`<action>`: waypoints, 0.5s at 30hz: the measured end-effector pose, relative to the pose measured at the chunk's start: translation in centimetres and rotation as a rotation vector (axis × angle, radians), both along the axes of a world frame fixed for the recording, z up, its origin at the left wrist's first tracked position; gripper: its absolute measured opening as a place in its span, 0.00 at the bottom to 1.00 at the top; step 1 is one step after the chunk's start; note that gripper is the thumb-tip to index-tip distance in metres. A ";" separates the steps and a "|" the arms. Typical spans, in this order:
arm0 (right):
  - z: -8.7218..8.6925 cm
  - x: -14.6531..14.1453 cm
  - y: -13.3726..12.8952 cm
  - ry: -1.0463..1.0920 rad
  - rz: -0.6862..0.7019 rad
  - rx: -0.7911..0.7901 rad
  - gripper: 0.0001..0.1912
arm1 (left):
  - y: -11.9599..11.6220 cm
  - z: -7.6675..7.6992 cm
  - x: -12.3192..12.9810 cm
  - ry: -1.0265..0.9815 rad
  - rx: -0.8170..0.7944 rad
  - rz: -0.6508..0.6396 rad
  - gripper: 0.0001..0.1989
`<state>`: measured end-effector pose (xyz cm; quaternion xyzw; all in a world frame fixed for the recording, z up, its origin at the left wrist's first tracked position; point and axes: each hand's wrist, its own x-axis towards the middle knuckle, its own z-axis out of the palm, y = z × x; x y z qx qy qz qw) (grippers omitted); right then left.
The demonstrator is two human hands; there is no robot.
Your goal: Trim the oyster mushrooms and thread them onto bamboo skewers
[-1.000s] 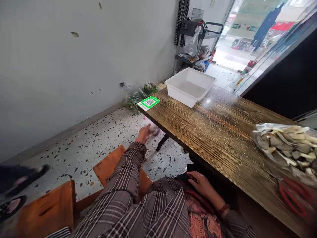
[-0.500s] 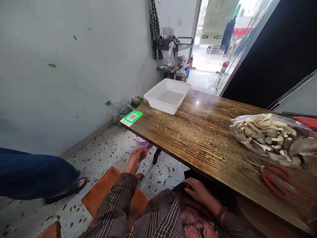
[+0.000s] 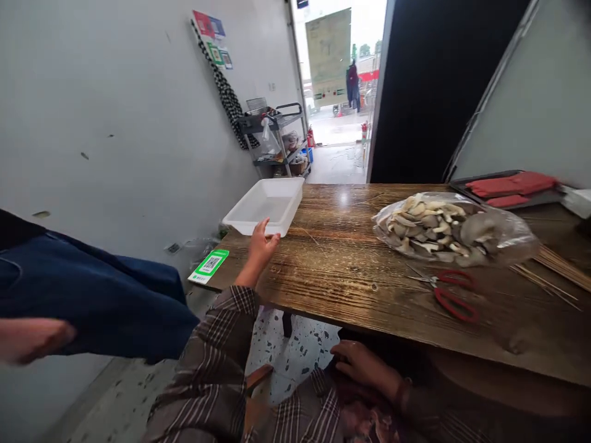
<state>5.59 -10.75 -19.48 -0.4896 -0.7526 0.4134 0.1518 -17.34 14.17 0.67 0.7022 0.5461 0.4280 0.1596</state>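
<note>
My left hand reaches over the table to the near side of a white plastic tub. Its fingers are spread in front of the tub's wall; whether they touch it I cannot tell. Nothing shows in that hand. Low by my lap, below the table edge, my right hand rests with its fingers loosely stretched and nothing visible in it. Red-handled scissors lie on the table to the right, blades apart. Behind them sits a clear plastic bag of torn oyster mushrooms.
The wooden table carries a green QR card at its left corner. Thin wooden skewers and a dark tray with red pieces lie at the right. Another person's blue-clad leg is close on the left; a cart stands behind.
My left hand has risen from below the table edge to the tub. The view has turned right and up. The other person has come nearer, and their hand now shows.
</note>
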 end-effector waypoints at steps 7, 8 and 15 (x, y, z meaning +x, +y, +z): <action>0.6 1.1 0.8 -0.014 0.029 0.074 0.19 | 4.6 0.1 4.5 0.358 0.003 0.122 0.25; 0.7 1.3 1.0 -0.025 0.045 0.082 0.19 | 4.3 -0.2 4.7 0.369 0.040 0.125 0.24; 1.7 2.1 2.0 -0.034 0.062 0.112 0.19 | -2.1 -0.8 5.3 0.325 0.161 -0.025 0.14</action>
